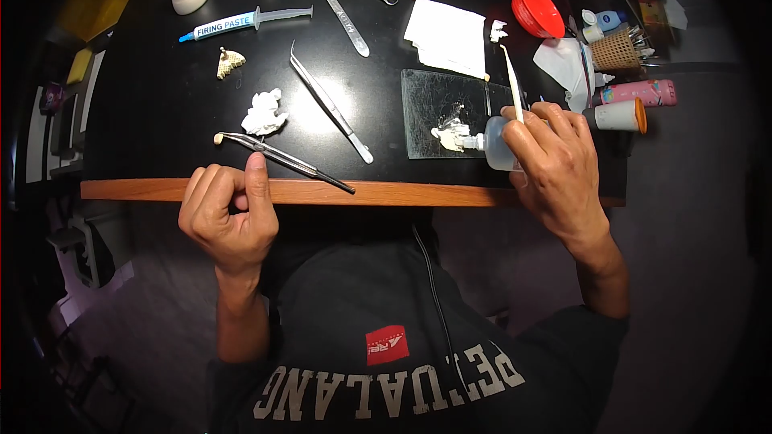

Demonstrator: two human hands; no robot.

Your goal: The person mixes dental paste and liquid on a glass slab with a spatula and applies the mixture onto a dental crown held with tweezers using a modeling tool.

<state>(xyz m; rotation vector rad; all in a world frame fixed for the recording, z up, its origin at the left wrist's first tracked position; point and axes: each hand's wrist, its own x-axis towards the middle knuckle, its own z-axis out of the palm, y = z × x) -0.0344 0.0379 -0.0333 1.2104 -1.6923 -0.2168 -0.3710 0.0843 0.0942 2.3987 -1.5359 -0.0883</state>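
Note:
My left hand [229,205] is closed at the table's front edge, its thumb against slim locking tweezers [293,163]. The tweezers have a dark handle, and a small cream tooth-shaped piece [218,138] sits at their tip. My right hand [559,165] is wrapped round a translucent squeeze bottle [500,146], tilted with its nozzle pointing left. White paste [450,133] lies by the nozzle on a glass slab [422,96]. A slim white-handled tool [512,80] sticks up between the fingers of the same hand; its lower end is hidden.
Metal tweezers [330,104], crumpled tissue [265,112], a honeycomb piece [230,63] and a firing paste syringe [241,22] lie between the hands and further back. White folded tissue [446,36] and a red bowl [537,10] are behind the slab. A cup [619,116] stands right.

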